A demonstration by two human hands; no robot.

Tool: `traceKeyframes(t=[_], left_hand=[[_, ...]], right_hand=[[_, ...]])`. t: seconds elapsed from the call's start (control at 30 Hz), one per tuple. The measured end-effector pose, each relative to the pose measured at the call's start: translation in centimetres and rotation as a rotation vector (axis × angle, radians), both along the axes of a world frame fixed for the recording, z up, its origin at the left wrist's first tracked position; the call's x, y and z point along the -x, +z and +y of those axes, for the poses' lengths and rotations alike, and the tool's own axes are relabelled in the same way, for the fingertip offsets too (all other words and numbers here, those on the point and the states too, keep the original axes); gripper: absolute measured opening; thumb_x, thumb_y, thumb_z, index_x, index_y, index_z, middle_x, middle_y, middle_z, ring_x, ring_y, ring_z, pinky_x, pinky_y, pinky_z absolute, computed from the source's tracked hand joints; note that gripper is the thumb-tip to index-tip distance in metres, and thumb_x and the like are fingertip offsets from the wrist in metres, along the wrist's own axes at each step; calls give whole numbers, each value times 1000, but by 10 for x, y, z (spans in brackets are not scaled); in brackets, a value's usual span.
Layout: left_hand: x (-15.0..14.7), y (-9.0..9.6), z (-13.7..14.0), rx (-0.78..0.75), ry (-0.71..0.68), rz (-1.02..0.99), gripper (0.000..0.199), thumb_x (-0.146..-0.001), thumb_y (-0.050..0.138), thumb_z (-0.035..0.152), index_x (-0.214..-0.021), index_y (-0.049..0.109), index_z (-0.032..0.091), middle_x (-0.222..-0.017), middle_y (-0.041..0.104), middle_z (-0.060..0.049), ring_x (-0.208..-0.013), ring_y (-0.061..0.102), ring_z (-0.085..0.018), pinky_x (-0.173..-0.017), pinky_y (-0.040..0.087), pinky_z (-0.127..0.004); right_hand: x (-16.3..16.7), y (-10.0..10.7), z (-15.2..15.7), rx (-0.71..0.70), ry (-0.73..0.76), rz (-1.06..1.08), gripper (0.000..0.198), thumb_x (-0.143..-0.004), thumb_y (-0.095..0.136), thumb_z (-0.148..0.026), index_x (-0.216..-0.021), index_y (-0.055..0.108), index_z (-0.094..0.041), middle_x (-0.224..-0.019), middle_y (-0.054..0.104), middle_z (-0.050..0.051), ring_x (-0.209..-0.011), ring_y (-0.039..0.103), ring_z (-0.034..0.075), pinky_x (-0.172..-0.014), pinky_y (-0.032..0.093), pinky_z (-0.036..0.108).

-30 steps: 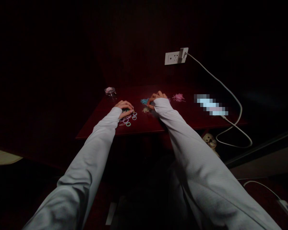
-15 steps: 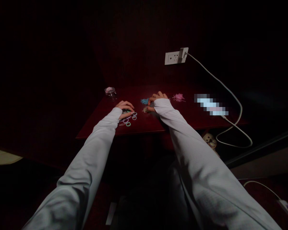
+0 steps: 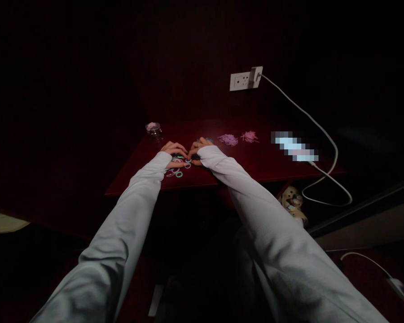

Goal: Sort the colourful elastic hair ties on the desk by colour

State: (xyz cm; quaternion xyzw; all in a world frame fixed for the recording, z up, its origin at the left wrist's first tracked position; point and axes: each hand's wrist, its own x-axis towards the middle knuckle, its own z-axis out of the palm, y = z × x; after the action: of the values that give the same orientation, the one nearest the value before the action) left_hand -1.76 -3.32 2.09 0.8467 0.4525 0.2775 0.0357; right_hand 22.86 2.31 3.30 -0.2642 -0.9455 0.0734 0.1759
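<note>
Over a small pile of coloured hair ties (image 3: pixel 178 160) on the dark red table rests my left hand (image 3: pixel 173 149), open, its fingers arched and its thumb apart along the near side. My right hand (image 3: pixel 200 147) is just to the right, index finger and thumb slightly apart at a pale ring-shaped hair tie (image 3: pixel 187 165). The fingertips seem to touch the rings there; no firm hold shows. A green hair tie (image 3: pixel 179 175) lies nearer the table edge. My right hand mostly hides a heap of blue bands (image 3: pixel 208 140).
Purple bands (image 3: pixel 228 140) and pink bands (image 3: pixel 249 137) lie in heaps to the right. A clear jar (image 3: pixel 154 131) stands at the back left. Farther right is a blurred-out bright device (image 3: pixel 295 147) on a white cable (image 3: pixel 309 119), which runs to a wall socket (image 3: pixel 245 80).
My right hand has moved left from the blue heap to the hair ties beside my left hand. The purple heap now shows. My left hand has barely moved.
</note>
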Motion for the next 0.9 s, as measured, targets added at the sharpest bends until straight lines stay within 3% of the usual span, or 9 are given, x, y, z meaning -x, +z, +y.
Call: traceKeyframes(t=[0.4,0.6,0.9], left_hand=[[6,-6,7,26,-2,17,30,-91,86,53,-109,89,29,-133,82,-7,-119,64,-31,-111,49,-48],[2,-1,-2,16,4,38,27,-90,83,42,-113,87,29,-135,82,-6,-119,64,-31,-112,50,-48],[1,6,-6,38,-19,8,28,-95,67,32,-117,84,28,-141,80,-7,-126,66,-32,-118,48,-51]], right_hand=[[-8,3,-5,-1,32,-6,11,-90,80,-25,-100,84,-23,-119,76,10,-116,52,30,-100,37,41],[-4,-6,8,-26,5,30,10,-89,80,-25,-98,84,-24,-118,78,9,-116,53,30,-101,38,43],[-10,0,5,-8,-55,82,14,-92,76,-25,-103,85,-25,-119,79,9,-120,55,31,-105,40,44]])
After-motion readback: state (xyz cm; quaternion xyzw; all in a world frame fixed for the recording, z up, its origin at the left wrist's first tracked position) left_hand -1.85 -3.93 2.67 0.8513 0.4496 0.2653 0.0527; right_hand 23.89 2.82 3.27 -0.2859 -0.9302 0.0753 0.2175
